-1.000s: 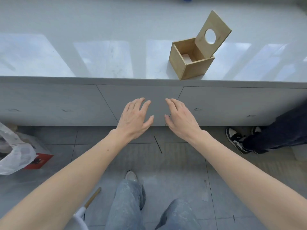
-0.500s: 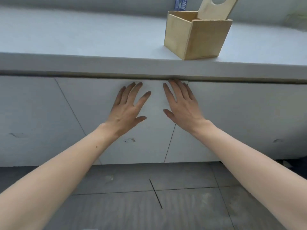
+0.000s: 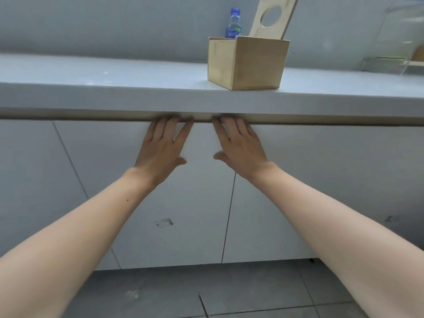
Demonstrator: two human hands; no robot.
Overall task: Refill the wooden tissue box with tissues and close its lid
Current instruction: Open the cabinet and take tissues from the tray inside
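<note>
The wooden tissue box (image 3: 247,64) stands on the white counter (image 3: 114,92) near its front edge, above and to the right of my hands. Its lid (image 3: 274,17), with a round hole, stands tilted open at the back. The box's inside is hidden from this low angle, and no tissues are in sight. My left hand (image 3: 164,149) and my right hand (image 3: 238,146) lie flat against the white cabinet fronts (image 3: 197,203) below the counter. The fingertips of both reach into the gap under the counter's edge. Neither hand holds anything.
A clear water bottle (image 3: 234,24) with a blue cap stands behind the box. A clear acrylic stand (image 3: 390,63) sits at the counter's far right. A vertical seam between two cabinet doors runs below my right hand. Grey floor tiles (image 3: 229,292) lie at the bottom.
The camera has dropped from above the counter to below its edge. Both hands have moved up the cabinet front until the fingertips reach under the counter's edge.
</note>
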